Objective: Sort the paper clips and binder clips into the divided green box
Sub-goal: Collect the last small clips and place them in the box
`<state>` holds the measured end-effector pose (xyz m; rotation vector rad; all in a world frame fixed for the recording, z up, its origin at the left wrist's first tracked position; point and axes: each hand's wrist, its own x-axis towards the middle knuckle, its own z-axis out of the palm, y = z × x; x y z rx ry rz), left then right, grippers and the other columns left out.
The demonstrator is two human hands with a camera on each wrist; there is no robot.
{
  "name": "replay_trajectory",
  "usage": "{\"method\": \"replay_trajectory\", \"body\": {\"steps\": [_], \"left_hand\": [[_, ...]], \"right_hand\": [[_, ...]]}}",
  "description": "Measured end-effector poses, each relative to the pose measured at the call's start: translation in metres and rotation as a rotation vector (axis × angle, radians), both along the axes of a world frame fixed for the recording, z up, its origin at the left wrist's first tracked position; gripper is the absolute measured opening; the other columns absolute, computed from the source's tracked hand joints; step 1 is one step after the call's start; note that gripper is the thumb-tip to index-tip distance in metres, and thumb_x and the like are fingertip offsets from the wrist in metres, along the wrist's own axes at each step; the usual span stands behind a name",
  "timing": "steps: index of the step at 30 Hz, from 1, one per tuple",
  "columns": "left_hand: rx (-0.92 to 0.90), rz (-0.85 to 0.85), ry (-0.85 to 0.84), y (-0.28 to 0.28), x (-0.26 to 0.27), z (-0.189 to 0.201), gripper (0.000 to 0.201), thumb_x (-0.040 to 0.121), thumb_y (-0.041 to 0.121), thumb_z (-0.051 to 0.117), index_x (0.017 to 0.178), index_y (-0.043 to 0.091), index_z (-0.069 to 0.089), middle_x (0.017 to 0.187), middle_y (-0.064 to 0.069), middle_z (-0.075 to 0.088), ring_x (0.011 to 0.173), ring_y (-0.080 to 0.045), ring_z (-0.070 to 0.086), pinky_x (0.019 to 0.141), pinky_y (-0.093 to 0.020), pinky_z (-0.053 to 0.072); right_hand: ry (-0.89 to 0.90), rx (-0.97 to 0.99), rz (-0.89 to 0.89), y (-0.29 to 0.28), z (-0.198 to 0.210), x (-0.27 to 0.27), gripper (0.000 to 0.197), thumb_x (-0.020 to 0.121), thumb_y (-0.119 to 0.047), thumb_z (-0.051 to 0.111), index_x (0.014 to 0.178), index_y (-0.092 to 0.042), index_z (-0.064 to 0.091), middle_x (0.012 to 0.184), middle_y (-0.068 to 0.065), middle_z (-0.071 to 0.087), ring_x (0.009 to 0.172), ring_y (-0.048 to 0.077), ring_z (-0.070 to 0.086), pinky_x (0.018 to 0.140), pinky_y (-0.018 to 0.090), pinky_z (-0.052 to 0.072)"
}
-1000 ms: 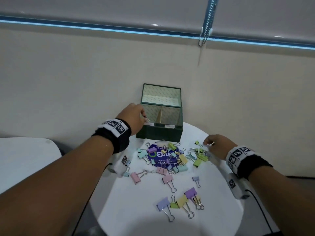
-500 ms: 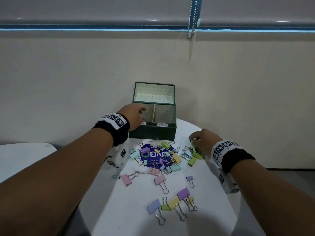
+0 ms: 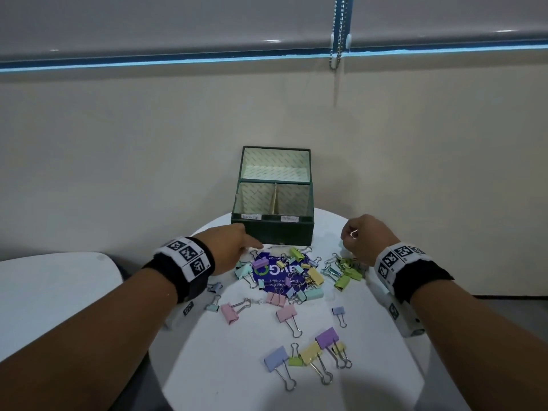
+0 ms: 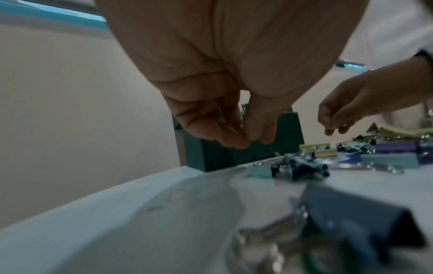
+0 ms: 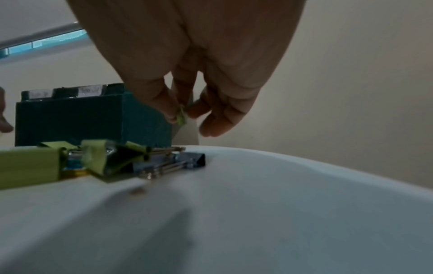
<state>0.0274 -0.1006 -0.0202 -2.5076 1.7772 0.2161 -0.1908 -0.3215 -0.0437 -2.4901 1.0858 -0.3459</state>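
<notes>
The green box stands open at the far edge of the round white table, its lid up against the wall, a divider splitting two labelled compartments; pastel binder clips lie scattered just in front of it; the right hand pinches a small green clip above the table's right rim; the left hand hovers low by the box's front left corner, fingers loosely curled, holding nothing visible.

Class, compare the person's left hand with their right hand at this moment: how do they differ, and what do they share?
The left hand is low at the clip pile, by the green box; the right hand is raised beside it. The right hand pinches a small green clip; the left hand shows nothing plainly held. Both wear marker wristbands.
</notes>
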Motion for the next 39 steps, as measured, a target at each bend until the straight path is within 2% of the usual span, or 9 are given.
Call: {"method": "replay_trajectory", "body": {"steps": [6, 10, 16, 20, 26, 28, 33, 36, 39], "left_hand": [[0.04, 0.013, -0.01, -0.001, 0.0, -0.004, 0.021, 0.099, 0.031, 0.053, 0.112, 0.037, 0.068, 0.109, 0.002, 0.049, 0.099, -0.019, 0.056, 0.081, -0.026, 0.044], [-0.066, 0.089, 0.012, 0.007, 0.005, -0.013, 0.013, 0.095, 0.035, 0.054, 0.091, 0.03, 0.065, 0.108, 0.005, 0.051, 0.098, -0.015, 0.057, 0.084, -0.026, 0.045], [-0.066, 0.083, 0.044, 0.012, -0.001, -0.013, 0.029, 0.098, 0.03, 0.054, 0.126, 0.035, 0.063, 0.125, 0.001, 0.05, 0.112, -0.02, 0.056, 0.094, -0.029, 0.046], [-0.057, 0.116, 0.072, 0.014, 0.0, -0.012, 0.02, 0.095, 0.034, 0.058, 0.112, 0.037, 0.069, 0.125, 0.003, 0.049, 0.112, -0.017, 0.054, 0.098, -0.031, 0.045], [-0.155, 0.154, 0.069, 0.019, -0.002, -0.011, 0.009, 0.093, 0.036, 0.06, 0.087, 0.029, 0.062, 0.106, 0.006, 0.049, 0.099, -0.014, 0.053, 0.086, -0.028, 0.045], [-0.236, 0.164, 0.072, 0.022, -0.002, -0.008, 0.01, 0.095, 0.034, 0.056, 0.088, 0.028, 0.058, 0.101, 0.006, 0.051, 0.092, -0.013, 0.054, 0.08, -0.027, 0.044], [-0.319, 0.21, 0.11, 0.032, 0.003, -0.005, 0.014, 0.095, 0.016, 0.047, 0.1, 0.03, 0.047, 0.083, 0.007, 0.059, 0.073, -0.016, 0.056, 0.062, -0.03, 0.04], [-0.229, 0.173, 0.099, 0.035, 0.005, -0.004, 0.032, 0.091, 0.006, 0.046, 0.098, 0.036, 0.054, 0.097, 0.006, 0.059, 0.085, -0.018, 0.06, 0.075, -0.03, 0.047], [-0.087, 0.171, 0.099, 0.033, 0.006, -0.009, 0.036, 0.089, 0.005, 0.051, 0.102, 0.033, 0.07, 0.107, 0.005, 0.055, 0.104, -0.02, 0.059, 0.086, -0.025, 0.04]], "right_hand": [[0.041, 0.134, 0.066, 0.0, -0.002, 0.004, 0.02, 0.091, -0.004, 0.042, 0.083, -0.01, 0.059, 0.076, 0.005, 0.06, 0.072, 0.025, 0.054, 0.06, 0.027, 0.038], [0.277, 0.042, 0.083, 0.004, 0.001, 0.004, 0.021, 0.093, -0.034, 0.059, 0.089, -0.015, 0.064, 0.091, 0.001, 0.065, 0.087, 0.019, 0.06, 0.073, 0.03, 0.048], [0.318, 0.018, 0.101, 0.008, -0.001, 0.004, 0.016, 0.085, -0.032, 0.07, 0.077, -0.02, 0.061, 0.084, -0.003, 0.066, 0.082, 0.017, 0.062, 0.067, 0.025, 0.049], [0.217, 0.013, 0.128, 0.014, 0.001, 0.004, 0.012, 0.087, -0.022, 0.067, 0.079, -0.018, 0.061, 0.08, -0.004, 0.065, 0.073, 0.012, 0.058, 0.061, 0.022, 0.044], [0.008, 0.045, 0.111, 0.024, 0.005, 0.002, 0.018, 0.096, -0.02, 0.061, 0.08, -0.015, 0.054, 0.07, -0.008, 0.056, 0.062, 0.007, 0.05, 0.054, 0.019, 0.035], [-0.023, 0.047, 0.092, 0.027, 0.007, 0.001, 0.019, 0.099, -0.02, 0.056, 0.081, -0.015, 0.05, 0.069, -0.008, 0.054, 0.059, 0.003, 0.046, 0.053, 0.02, 0.033], [-0.033, 0.061, 0.065, 0.031, 0.011, 0.008, 0.019, 0.102, -0.025, 0.05, 0.085, -0.018, 0.045, 0.076, 0.003, 0.058, 0.062, 0.017, 0.048, 0.057, 0.029, 0.039], [-0.103, 0.071, 0.102, 0.041, 0.024, 0.024, 0.012, 0.102, -0.021, 0.048, 0.09, -0.017, 0.047, 0.086, 0.007, 0.064, 0.072, 0.022, 0.058, 0.065, 0.033, 0.049], [-0.092, 0.063, 0.181, 0.054, 0.044, 0.053, 0.012, 0.102, -0.022, 0.048, 0.09, -0.02, 0.047, 0.089, 0.006, 0.063, 0.077, 0.022, 0.06, 0.064, 0.029, 0.047]]}}
